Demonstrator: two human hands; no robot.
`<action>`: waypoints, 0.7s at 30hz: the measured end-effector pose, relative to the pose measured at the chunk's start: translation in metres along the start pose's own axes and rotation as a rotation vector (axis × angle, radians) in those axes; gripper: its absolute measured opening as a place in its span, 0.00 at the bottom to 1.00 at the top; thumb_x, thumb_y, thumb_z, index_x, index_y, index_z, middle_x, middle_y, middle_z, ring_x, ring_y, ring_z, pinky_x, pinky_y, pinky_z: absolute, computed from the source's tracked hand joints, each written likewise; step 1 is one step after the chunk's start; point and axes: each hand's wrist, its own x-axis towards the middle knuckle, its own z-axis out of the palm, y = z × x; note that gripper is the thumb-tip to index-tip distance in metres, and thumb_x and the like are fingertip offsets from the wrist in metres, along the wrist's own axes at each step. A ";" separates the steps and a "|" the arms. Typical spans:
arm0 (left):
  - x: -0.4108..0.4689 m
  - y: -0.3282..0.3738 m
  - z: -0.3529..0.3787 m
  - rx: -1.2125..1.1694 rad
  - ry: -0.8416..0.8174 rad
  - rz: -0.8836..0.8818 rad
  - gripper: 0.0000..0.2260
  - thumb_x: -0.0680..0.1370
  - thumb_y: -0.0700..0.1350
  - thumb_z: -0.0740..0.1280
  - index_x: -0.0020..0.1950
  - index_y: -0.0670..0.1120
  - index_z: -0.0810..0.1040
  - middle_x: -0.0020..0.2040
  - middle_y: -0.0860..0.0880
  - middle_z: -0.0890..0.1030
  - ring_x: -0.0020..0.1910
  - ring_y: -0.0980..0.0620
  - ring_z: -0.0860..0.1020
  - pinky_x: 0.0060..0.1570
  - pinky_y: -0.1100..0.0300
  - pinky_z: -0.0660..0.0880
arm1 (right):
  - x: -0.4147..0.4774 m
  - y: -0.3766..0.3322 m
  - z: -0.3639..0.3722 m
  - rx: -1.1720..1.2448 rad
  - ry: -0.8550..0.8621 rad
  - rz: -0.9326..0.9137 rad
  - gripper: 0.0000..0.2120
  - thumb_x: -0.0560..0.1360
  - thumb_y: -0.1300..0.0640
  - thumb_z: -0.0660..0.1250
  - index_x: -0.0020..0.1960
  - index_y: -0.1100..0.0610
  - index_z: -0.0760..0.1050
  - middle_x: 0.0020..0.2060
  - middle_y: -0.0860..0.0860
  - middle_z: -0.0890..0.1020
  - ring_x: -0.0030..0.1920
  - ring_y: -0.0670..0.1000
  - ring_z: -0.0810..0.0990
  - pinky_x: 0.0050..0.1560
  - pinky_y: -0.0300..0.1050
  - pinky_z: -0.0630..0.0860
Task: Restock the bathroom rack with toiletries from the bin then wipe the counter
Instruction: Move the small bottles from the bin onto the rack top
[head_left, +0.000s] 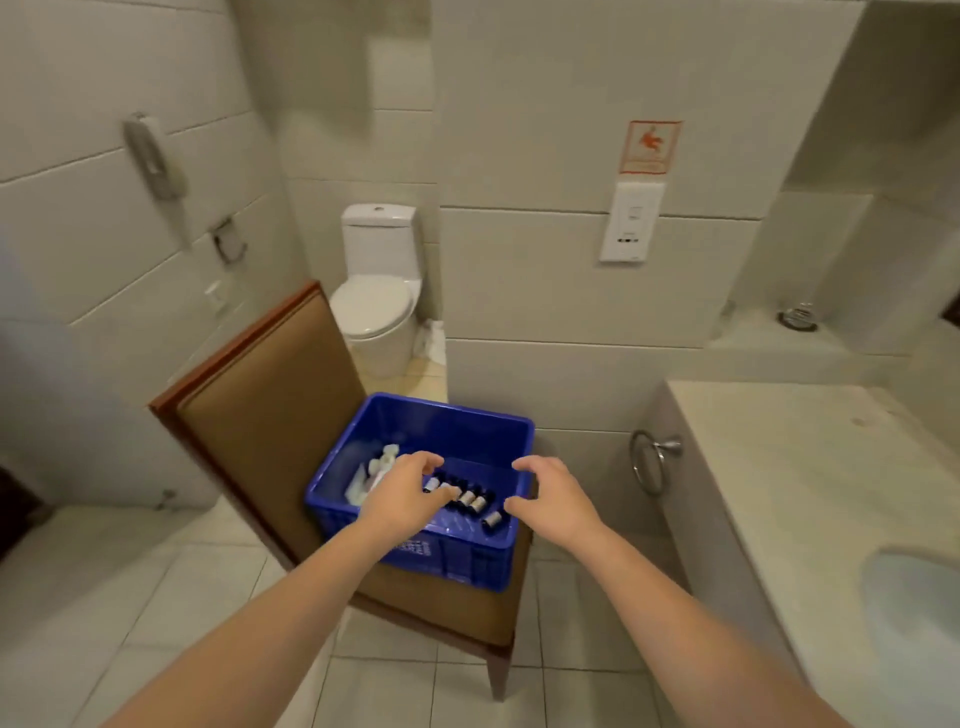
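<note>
Both our left hand (410, 496) and right hand (553, 499) hover empty, fingers spread, over small dark bottles (475, 500) lying in the blue bin (452, 421) on a chair (270, 405); probably light, rigid, slick, best pinched mid-body.

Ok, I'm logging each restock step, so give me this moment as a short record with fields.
bin: blue bin, on the seat of the chair
contents: row of small dark bottles; white items at the left
left hand: over the bottles, fingers curled, grip unclear
right hand: above the bin's right side, loosely curled, holding nothing
counter: right of the chair, with sink basin
rack: not in view
</note>
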 end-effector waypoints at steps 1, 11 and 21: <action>0.003 -0.009 -0.005 -0.007 0.007 -0.019 0.21 0.78 0.52 0.67 0.69 0.49 0.70 0.69 0.50 0.70 0.65 0.51 0.72 0.62 0.54 0.72 | 0.009 -0.005 0.006 -0.007 -0.021 -0.010 0.26 0.73 0.51 0.70 0.70 0.48 0.67 0.69 0.48 0.67 0.65 0.50 0.71 0.61 0.48 0.73; 0.075 -0.076 -0.018 -0.024 -0.033 -0.153 0.20 0.77 0.52 0.68 0.67 0.50 0.70 0.66 0.52 0.72 0.62 0.52 0.74 0.61 0.53 0.73 | 0.122 -0.005 0.058 -0.031 -0.148 0.008 0.26 0.75 0.53 0.69 0.70 0.50 0.67 0.69 0.49 0.67 0.65 0.51 0.71 0.57 0.43 0.72; 0.195 -0.123 -0.007 -0.022 -0.225 -0.230 0.21 0.76 0.49 0.69 0.68 0.53 0.69 0.66 0.55 0.72 0.59 0.56 0.73 0.53 0.63 0.73 | 0.242 0.022 0.105 0.055 -0.251 0.169 0.24 0.73 0.56 0.70 0.67 0.51 0.70 0.66 0.51 0.71 0.63 0.52 0.73 0.58 0.44 0.73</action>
